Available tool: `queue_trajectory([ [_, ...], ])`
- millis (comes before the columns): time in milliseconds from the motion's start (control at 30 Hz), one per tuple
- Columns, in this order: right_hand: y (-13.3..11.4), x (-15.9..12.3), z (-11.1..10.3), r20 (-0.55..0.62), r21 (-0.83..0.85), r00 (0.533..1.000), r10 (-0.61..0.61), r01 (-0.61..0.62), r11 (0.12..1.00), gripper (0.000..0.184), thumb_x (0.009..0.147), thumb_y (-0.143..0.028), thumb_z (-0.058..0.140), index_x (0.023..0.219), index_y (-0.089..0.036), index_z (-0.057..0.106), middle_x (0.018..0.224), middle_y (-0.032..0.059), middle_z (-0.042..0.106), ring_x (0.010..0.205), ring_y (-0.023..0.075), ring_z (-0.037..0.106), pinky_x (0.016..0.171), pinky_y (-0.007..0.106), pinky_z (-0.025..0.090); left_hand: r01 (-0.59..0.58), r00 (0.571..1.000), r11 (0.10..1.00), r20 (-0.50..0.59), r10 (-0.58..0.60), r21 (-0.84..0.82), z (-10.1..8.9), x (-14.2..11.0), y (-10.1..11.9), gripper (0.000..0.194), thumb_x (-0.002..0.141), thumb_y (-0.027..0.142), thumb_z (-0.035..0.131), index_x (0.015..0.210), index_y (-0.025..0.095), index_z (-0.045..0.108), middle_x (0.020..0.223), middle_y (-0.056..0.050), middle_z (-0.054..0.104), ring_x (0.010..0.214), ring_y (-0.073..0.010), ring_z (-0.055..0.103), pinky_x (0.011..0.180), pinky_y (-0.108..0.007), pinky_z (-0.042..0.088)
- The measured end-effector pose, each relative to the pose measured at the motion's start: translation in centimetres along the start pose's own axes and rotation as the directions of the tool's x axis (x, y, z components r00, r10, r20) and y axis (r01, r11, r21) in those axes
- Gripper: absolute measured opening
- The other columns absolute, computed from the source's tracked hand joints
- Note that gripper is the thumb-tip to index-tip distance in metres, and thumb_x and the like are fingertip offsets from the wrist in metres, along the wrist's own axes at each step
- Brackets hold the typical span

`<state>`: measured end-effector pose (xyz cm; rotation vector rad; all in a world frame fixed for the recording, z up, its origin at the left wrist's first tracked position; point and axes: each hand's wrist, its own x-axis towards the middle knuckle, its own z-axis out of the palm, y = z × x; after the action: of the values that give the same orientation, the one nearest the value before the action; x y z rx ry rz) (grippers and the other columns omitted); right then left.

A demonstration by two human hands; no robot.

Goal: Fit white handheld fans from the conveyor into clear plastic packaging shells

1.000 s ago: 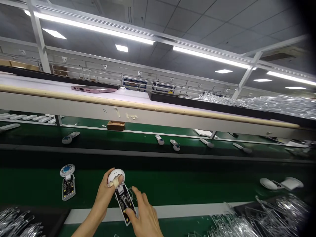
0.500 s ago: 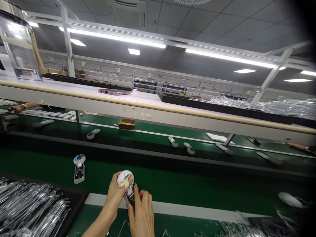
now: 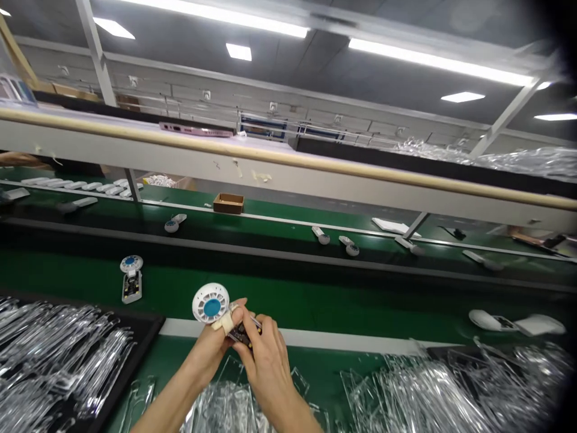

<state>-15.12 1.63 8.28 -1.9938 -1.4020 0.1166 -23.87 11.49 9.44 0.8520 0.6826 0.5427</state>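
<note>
**White plastic device with blue-centred round head sits open in hand**

At left, slender clear plastic pieces lie on a black tray; beyond, 1 similar uncovered device lies on the green counter. The held device is above the counter's near edge. The left hand has its fingers closed round the neck; the right hand has its fingers bent close about the handle's black circuit board. That board shows bare, so assembly looks unfinished; finer progress is hidden. Further right lie tangled clear plastic strips.
</note>
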Motion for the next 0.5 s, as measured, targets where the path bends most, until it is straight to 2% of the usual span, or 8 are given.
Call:
queue_trajectory([
  [33,-0.3,0.4,-0.1,-0.009,0.065,1.0,0.028,-0.027,0.998,0.049,0.087,-0.028,0.044,0.134,-0.038,0.037,0.107,0.0063,0.053,0.098,0.0246,0.053,0.081,0.04,0.047,-0.01,1.0,0.999,-0.023,0.011,0.036,0.0,-0.1,0.0,0.057,0.064,0.047,0.072,0.108,0.014,0.056,0.104,-0.011,0.063,0.1,-0.0251,0.056,0.08,-0.033,0.046],
  [100,-0.5,1.3,0.0,-0.082,0.26,0.978,0.194,-0.167,0.951,0.04,0.09,-0.034,0.036,0.128,-0.029,0.045,0.105,0.0063,0.055,0.095,0.0216,0.055,0.08,0.035,0.046,-0.069,0.993,0.991,-0.083,0.079,0.116,0.3,-0.2,0.3,0.052,0.065,0.049,0.07,0.104,0.016,0.059,0.105,-0.01,0.063,0.1,-0.0252,0.056,0.078,-0.032,0.045],
  [167,-0.4,2.4,0.6,-0.146,0.43,0.907,0.395,-0.302,0.851,0.04,0.091,-0.04,0.027,0.103,-0.02,0.059,0.088,0.0057,0.06,0.081,0.0189,0.058,0.071,0.03,0.046,-0.151,0.977,0.972,-0.121,0.174,0.179,0.6,-0.6,0.7,0.051,0.065,0.049,0.07,0.103,0.018,0.06,0.104,-0.007,0.063,0.099,-0.0237,0.056,0.081,-0.032,0.043],
  [233,-0.2,3.3,1.1,-0.168,0.497,0.85,0.499,-0.364,0.788,0.047,0.091,-0.045,0.022,0.07,-0.019,0.056,0.066,0.0031,0.059,0.064,0.0173,0.056,0.062,0.028,0.043,-0.225,0.954,0.947,-0.146,0.262,0.228,1.0,-1.1,0.8,0.049,0.063,0.049,0.071,0.101,0.019,0.062,0.103,-0.005,0.063,0.099,-0.0221,0.056,0.087,-0.032,0.041],
  [300,0.0,3.7,1.7,-0.177,0.493,0.847,0.502,-0.366,0.79,0.051,0.09,-0.047,0.018,0.056,-0.022,0.046,0.056,0.0016,0.055,0.056,0.0162,0.052,0.057,0.027,0.04,-0.264,0.935,0.932,-0.169,0.311,0.249,1.1,-1.6,0.6,0.048,0.062,0.049,0.072,0.098,0.019,0.063,0.102,-0.005,0.064,0.097,-0.0207,0.056,0.086,-0.029,0.041],
  [367,0.3,3.7,2.3,-0.181,0.477,0.846,0.501,-0.37,0.797,0.051,0.089,-0.049,0.016,0.055,-0.023,0.043,0.055,0.0016,0.055,0.055,0.016,0.051,0.057,0.027,0.039,-0.259,0.932,0.939,-0.196,0.304,0.226,0.9,-1.7,0.0,0.047,0.061,0.05,0.072,0.095,0.018,0.063,0.099,-0.004,0.064,0.093,-0.0192,0.057,0.081,-0.027,0.044],
  [433,1.0,3.8,3.1,-0.158,0.441,0.845,0.51,-0.402,0.803,0.051,0.089,-0.048,0.013,0.056,-0.023,0.043,0.057,0.0026,0.056,0.056,0.0167,0.052,0.057,0.027,0.038,-0.216,0.937,0.955,-0.231,0.262,0.206,0.5,-0.8,-0.8,0.047,0.06,0.049,0.073,0.094,0.018,0.062,0.098,-0.003,0.063,0.09,-0.0175,0.057,0.075,-0.024,0.046],
  [500,2.3,4.1,4.0,-0.094,0.379,0.848,0.521,-0.453,0.807,0.051,0.089,-0.047,0.014,0.056,-0.023,0.045,0.058,0.004,0.058,0.058,0.0182,0.054,0.058,0.028,0.038,-0.121,0.954,0.971,-0.248,0.171,0.204,-0.3,1.3,-1.6,0.045,0.063,0.047,0.071,0.095,0.017,0.062,0.098,-0.004,0.063,0.088,-0.0173,0.059,0.071,-0.024,0.049],
])
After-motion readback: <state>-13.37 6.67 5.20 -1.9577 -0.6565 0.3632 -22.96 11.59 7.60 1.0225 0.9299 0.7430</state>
